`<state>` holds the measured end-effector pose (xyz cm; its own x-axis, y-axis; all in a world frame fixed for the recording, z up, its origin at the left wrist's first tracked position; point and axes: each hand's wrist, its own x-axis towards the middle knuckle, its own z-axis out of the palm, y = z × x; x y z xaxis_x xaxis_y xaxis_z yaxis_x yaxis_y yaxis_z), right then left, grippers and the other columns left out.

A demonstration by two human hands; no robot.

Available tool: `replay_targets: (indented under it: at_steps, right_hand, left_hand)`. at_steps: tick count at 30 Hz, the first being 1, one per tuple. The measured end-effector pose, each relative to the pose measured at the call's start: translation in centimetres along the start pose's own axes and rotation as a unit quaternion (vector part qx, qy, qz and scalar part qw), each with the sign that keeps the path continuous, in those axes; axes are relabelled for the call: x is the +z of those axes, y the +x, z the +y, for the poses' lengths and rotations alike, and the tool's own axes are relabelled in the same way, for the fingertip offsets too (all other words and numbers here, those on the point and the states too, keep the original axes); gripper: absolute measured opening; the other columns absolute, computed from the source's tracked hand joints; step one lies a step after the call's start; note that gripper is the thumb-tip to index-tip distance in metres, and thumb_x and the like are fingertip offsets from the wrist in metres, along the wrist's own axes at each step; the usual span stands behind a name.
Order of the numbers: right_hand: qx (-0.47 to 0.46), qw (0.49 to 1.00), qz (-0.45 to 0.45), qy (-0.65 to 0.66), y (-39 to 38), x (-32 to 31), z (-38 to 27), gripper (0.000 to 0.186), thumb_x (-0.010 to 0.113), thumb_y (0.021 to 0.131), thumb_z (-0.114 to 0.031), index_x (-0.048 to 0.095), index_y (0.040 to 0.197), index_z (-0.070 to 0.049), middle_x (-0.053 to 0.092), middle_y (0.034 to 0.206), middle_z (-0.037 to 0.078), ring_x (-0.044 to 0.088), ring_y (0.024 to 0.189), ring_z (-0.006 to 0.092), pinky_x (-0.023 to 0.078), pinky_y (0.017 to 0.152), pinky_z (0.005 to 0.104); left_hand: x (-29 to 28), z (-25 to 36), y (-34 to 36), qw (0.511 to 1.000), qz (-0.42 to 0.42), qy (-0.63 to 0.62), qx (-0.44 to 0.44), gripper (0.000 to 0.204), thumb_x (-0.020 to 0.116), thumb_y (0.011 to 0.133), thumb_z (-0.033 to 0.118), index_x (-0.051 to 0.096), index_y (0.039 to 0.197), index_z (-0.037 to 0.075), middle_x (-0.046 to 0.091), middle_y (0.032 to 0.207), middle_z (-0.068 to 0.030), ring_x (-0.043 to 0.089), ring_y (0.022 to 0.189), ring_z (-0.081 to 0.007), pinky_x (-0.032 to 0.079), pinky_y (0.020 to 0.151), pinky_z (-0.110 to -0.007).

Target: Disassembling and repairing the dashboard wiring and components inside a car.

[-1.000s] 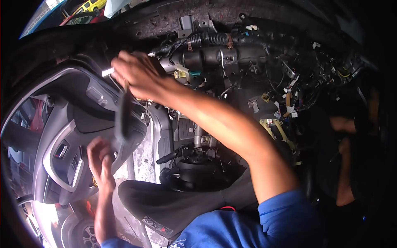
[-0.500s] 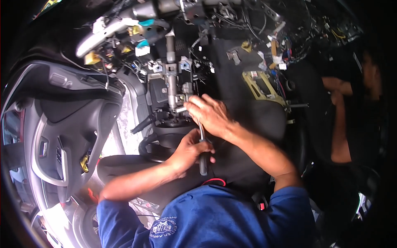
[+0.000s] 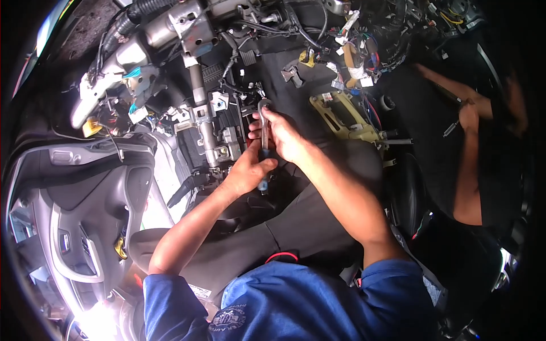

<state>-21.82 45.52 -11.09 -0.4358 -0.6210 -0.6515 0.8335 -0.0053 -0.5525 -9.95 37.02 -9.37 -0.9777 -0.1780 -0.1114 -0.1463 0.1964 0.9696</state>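
at the left we see the grey door [image 3: 85,219], standing open, and across the top the bare metal beam [image 3: 162,29], with dark corrugated tubing [image 3: 136,16] beside it. near the right edge we note a second person's arms [image 3: 469,165], bare and partly in shadow. below the beam we find the steering column [image 3: 203,115], its metal shaft running down the view, and, well apart to its right, a yellowish frame [image 3: 359,134]. at the centre we observe two hands close together: the left grip [image 3: 248,172] is closed around a handle, and the right grip [image 3: 286,139] is curled about the metal shank above it, thumb near the head. both belong to one wrench [image 3: 264,129], which we locate just right of the steering column, round head uppermost, handle end emerging below the left grip
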Motion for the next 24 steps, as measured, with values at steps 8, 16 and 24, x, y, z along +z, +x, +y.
replay_targets:
  at_steps: [8, 16, 24]
  right_hand:
    - [0.013, 0.972, 0.199, -0.128, 5.4, -3.4, 0.7, 0.029, 0.052, 0.095, -0.042, 0.053, 0.100, -0.014, 0.053, 0.076, -0.002, 0.051, 0.055, 0.0107, 0.047, 0.047, 0.0298]
    - [0.023, 0.785, 0.134, -0.604, 13.9, -3.4, 2.1, 0.032, 0.054, 0.083, -0.019, 0.067, 0.106, -0.001, 0.063, 0.117, 0.023, 0.060, 0.113, 0.0340, 0.049, 0.095, 0.0425]
    - [-0.078, 0.737, 0.243, -0.626, 18.9, -6.9, 7.4, 0.024, 0.049, 0.086, -0.008, 0.068, 0.098, -0.001, 0.067, 0.104, 0.024, 0.066, 0.098, 0.0378, 0.054, 0.083, 0.0463]
  left_hand:
    - [-3.3, -2.1, -2.4, 0.970, -0.130, 0.159, -0.130, 0.050, 0.060, 0.086, 0.025, 0.049, 0.129, 0.002, 0.065, 0.109, -0.0231, 0.065, 0.098, -0.0354, 0.050, 0.086, -0.040]
    - [-7.5, 4.9, -8.1, 0.952, -0.134, 0.221, -0.164, 0.044, 0.062, 0.080, 0.007, 0.053, 0.123, 0.001, 0.065, 0.104, -0.0190, 0.066, 0.094, -0.0327, 0.051, 0.082, -0.041]
    - [-13.3, 6.6, -26.0, 0.814, 0.233, 0.505, -0.170, 0.031, 0.056, 0.083, 0.006, 0.059, 0.114, 0.001, 0.062, 0.111, -0.0166, 0.057, 0.110, -0.0354, 0.043, 0.098, -0.047]
